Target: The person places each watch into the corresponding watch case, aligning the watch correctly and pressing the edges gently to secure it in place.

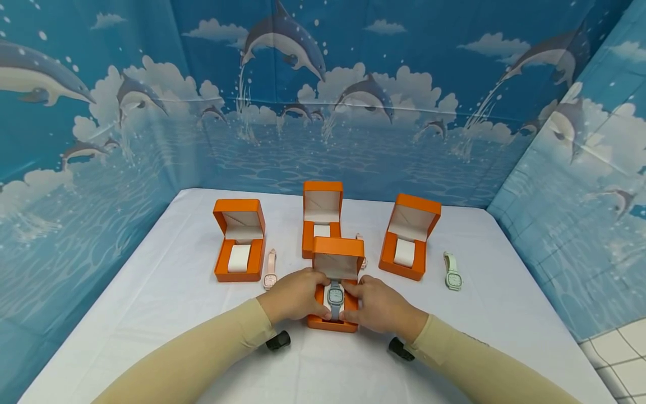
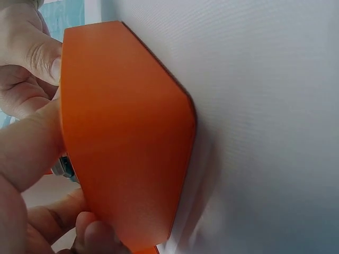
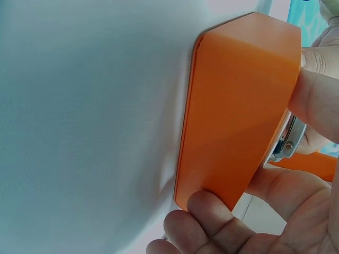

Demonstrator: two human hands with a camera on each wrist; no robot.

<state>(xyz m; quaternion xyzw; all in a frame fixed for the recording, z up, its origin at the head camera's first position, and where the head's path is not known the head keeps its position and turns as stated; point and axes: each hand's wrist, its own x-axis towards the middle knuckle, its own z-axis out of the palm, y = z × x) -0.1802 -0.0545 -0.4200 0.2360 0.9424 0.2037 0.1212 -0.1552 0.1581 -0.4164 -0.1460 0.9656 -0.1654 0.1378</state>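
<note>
A blue-grey wristwatch [image 1: 335,295] lies face up on the pale cushion inside the nearest orange watch box [image 1: 323,324], whose lid stands raised. From the left side my left hand [image 1: 295,294] holds the watch and cushion, its thumb at the lower strap and a finger near the upper strap. My right hand [image 1: 383,306] does the same from the right, thumb low and index finger high beside the watch face. In the left wrist view the box's orange wall [image 2: 127,121] hides most of the watch. Other right-hand fingertips [image 3: 209,209] touch the box's outside in the right wrist view.
Three more orange boxes stand raised-lidded behind: left [image 1: 231,276], middle [image 1: 307,247] and right [image 1: 404,272], each with a white cushion. A pink watch [image 1: 270,279], a partly hidden pinkish watch [image 1: 364,262] and a green watch [image 1: 453,278] lie on the white tablecloth [image 1: 166,314].
</note>
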